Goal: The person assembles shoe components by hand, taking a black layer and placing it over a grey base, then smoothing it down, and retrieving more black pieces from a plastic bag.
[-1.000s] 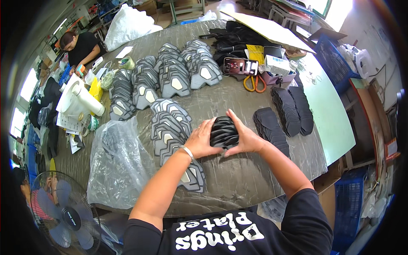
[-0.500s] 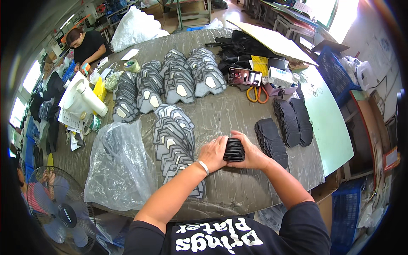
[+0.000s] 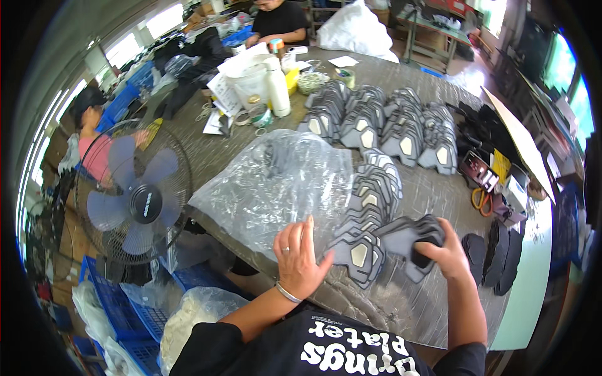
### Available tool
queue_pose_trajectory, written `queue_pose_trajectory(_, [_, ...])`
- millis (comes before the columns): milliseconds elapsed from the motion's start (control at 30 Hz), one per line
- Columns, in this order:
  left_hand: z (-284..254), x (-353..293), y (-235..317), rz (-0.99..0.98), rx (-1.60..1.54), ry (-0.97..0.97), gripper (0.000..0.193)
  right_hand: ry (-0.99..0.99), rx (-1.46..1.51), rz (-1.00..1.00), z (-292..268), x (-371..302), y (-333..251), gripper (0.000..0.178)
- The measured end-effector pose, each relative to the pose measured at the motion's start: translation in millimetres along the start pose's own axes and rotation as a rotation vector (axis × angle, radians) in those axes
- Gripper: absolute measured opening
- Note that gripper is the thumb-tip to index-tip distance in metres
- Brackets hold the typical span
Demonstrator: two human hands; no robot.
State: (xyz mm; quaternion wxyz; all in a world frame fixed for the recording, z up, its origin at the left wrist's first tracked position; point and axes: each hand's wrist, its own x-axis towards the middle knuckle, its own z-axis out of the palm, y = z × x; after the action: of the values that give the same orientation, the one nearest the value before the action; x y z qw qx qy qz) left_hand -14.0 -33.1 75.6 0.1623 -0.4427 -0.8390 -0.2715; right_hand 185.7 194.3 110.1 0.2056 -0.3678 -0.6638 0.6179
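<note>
The right hand [image 3: 448, 250] has its grip closed on a bunch of grey pieces [image 3: 401, 233], thumb over the near side and fingers behind. The pieces are flat, angular and dark-rimmed, and they hang tilted just beside the near end of a long overlapping row [image 3: 370, 203] of similar shapes. A black, smooth-looking part shows under the thumb; whether it is separate from the grey, I cannot tell. The left hand [image 3: 298, 260] has a wide, loose grip with nothing in it, the fingers raised and the thumb spread toward that row; whether it touches the clear bag [image 3: 282, 182] behind it is unclear. A thin ring and a smooth, pale bangle circle its finger and wrist.

The bag is limp, crinkled plastic full of bright glints, spread left of the row. Beyond, four more stacks [image 3: 404, 135] stand side by side like shingles, their front pieces showing cream, many-sided centres on matt grey. The surface [image 3: 433, 191] is grey-brown and creased, with a streaky sheen. On the right lie columns of black, round-ended strips [image 3: 495, 254], near scissors [image 3: 482, 202] with looped orange handles. A smooth white cylindrical bottle [image 3: 278, 88] stands at the far left.
</note>
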Motion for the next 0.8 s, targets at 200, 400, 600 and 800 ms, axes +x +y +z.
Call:
queue_pose_trajectory(200, [-39,27,-36,-0.111,-0.298,0.186,0.015,-0.341,-0.506,-0.035,118,60,-54,0.075])
queue_pose_trajectory(400, [-47,59,-18,0.13,-0.532,0.215,0.026,-0.652,-0.06,-0.275,164,245,76,0.052])
queue_pose_trajectory(600, [-57,41,-50,0.06,-0.653,0.183,0.028,-0.563,-0.263,-0.347,329,187,-20,0.052])
queue_pose_trajectory(800, [-63,46,-52,0.08,-0.903,0.136,0.028,-0.291,-0.355,-0.275,388,238,-7,0.088])
